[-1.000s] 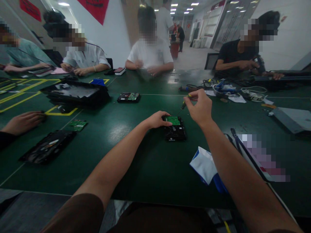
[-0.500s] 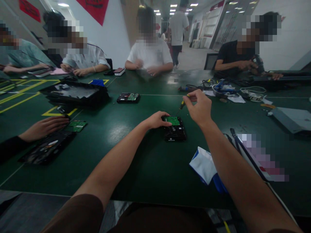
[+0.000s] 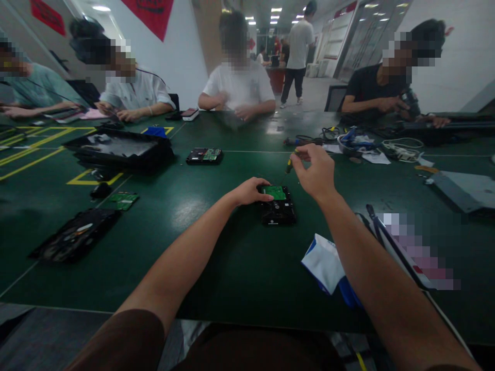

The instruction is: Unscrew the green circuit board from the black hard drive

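Observation:
A black hard drive (image 3: pixel 279 212) with a green circuit board (image 3: pixel 279 192) on its far half lies flat on the green table (image 3: pixel 232 257). My left hand (image 3: pixel 252 191) grips its left side, thumb over the board and fingers around the far left corner. Above and to the right, my right hand (image 3: pixel 315 170) pinches a small screwdriver (image 3: pixel 289 166) with a yellow and dark handle. Its thin shaft slants down toward the far edge of the drive; whether the tip touches a screw is too small to tell.
Another hard drive (image 3: pixel 204 155) lies farther back. At left are a black tray (image 3: pixel 119 149), a loose circuit board (image 3: pixel 122 200) and an opened black casing (image 3: pixel 77 234). White-blue gloves (image 3: pixel 324 263) lie by my right forearm. Cables (image 3: pixel 402 149) and a grey metal box (image 3: pixel 464 190) stand right.
A co-worker's hand at the left has withdrawn from the loose circuit board and casing. My right hand and the screwdriver have shifted very slightly left. In the background, a walking person has moved right.

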Demonstrator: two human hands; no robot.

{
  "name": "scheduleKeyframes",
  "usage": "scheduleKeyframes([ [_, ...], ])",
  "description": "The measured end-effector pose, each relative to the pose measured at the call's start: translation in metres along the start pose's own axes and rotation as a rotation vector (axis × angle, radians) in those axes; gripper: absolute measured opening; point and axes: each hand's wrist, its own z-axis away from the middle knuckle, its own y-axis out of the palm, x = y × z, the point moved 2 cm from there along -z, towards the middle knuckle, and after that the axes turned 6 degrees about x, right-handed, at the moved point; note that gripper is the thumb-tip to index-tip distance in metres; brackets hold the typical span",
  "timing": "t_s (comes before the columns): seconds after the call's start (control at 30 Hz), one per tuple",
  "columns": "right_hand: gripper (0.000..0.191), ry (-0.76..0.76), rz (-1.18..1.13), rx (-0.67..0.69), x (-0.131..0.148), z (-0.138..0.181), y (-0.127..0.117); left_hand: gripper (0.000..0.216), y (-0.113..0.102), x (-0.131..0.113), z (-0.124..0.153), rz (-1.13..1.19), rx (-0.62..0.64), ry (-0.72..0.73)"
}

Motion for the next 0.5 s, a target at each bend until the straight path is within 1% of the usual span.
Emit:
scheduleKeyframes([
  [0.07,0.014,0.007,0.016,-0.017,-0.0001,0.0001,-0.0001,0.077,-0.0002,0.0001,0.0001,-0.007,-0.001,0.001],
  [0.17,0.017,0.057,0.012,-0.046,-0.0018,0.0006,-0.0007,0.078,-0.0006,-0.0007,0.0005,-0.019,0.005,-0.007],
  [0.23,0.017,0.074,-0.01,-0.032,-0.0022,0.0007,-0.001,0.077,-0.0009,-0.0024,0.0013,-0.02,0.002,-0.016],
  [0.37,0.015,0.028,-0.008,0.001,0.0,0.0002,-0.0013,0.075,-0.0015,-0.0071,0.004,-0.008,0.001,-0.035],
  [0.43,0.016,0.007,0.016,0.002,0.0001,0.0002,-0.0009,0.075,-0.0019,-0.0089,0.0052,0.0,0.005,-0.04],
  [0.5,0.018,0.018,0.036,-0.015,-0.0014,0.0004,-0.0006,0.075,-0.0023,-0.0094,0.0058,0.0,0.011,-0.048],
])
